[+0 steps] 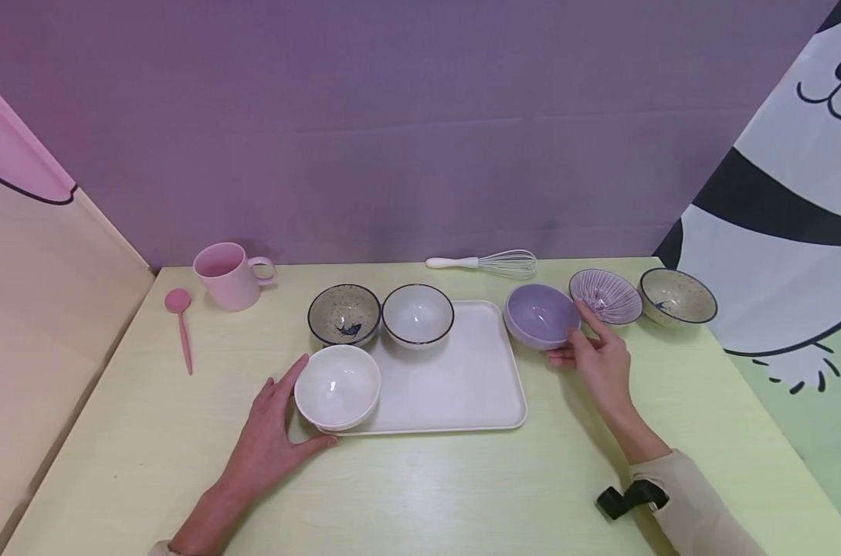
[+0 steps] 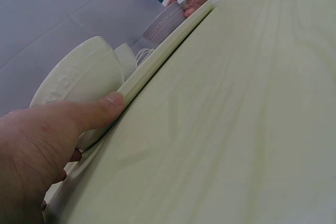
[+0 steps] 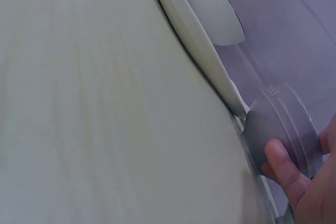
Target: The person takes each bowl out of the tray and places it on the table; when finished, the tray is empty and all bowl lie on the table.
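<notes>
My left hand [image 1: 267, 436] is beside a white bowl [image 1: 338, 388] at the front left corner of a white tray [image 1: 455, 386]. Its fingers spread along the bowl's left side, and the straight thumb [image 2: 105, 109] lies at the tray's front edge. A purple bowl [image 1: 541, 315] is at the tray's right side, gripped by my right hand [image 1: 597, 363]. In the right wrist view, the thumb [image 3: 281, 161] presses on this bowl's outer wall. Behind the white bowl are a speckled bowl [image 1: 344, 313] and a dark-rimmed white bowl [image 1: 418, 315], both on the tray.
Right of the purple bowl stand a striped bowl [image 1: 606, 296] and another speckled bowl [image 1: 679, 296]. A whisk [image 1: 483, 262] lies along the table's back edge. At the left are a pink mug [image 1: 227, 278] and a pink spoon [image 1: 181, 328]. A purple backdrop [image 1: 406, 131] rises behind.
</notes>
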Motion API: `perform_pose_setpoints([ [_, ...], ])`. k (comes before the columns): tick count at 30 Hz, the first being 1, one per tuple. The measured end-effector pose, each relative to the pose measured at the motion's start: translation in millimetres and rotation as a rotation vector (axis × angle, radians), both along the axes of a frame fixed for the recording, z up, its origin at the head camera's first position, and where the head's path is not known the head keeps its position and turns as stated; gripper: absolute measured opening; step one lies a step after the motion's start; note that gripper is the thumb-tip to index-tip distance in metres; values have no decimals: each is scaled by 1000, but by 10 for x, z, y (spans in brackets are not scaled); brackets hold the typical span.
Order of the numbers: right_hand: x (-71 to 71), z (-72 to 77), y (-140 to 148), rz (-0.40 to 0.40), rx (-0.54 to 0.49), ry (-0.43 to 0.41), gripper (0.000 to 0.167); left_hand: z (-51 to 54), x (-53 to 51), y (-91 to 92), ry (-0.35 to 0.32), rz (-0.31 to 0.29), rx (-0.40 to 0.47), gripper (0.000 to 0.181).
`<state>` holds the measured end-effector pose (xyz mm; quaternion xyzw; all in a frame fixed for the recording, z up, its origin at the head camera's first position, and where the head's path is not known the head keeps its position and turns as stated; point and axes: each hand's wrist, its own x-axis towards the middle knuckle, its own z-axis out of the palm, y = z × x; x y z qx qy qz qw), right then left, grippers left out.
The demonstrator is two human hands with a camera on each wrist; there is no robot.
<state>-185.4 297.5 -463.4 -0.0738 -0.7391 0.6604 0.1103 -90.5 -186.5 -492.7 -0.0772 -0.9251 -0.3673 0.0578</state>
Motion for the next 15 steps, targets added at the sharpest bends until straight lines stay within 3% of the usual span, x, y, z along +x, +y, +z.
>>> perform_pose_setpoints([
  [8, -57, 0, -6, -15, 25, 2, 59, -3, -2, 2, 1, -1, 2, 122],
  [15, -106, -5, -40, 12, -62, 9, 61, 4, 2, -5, -11, 1, 0, 122],
])
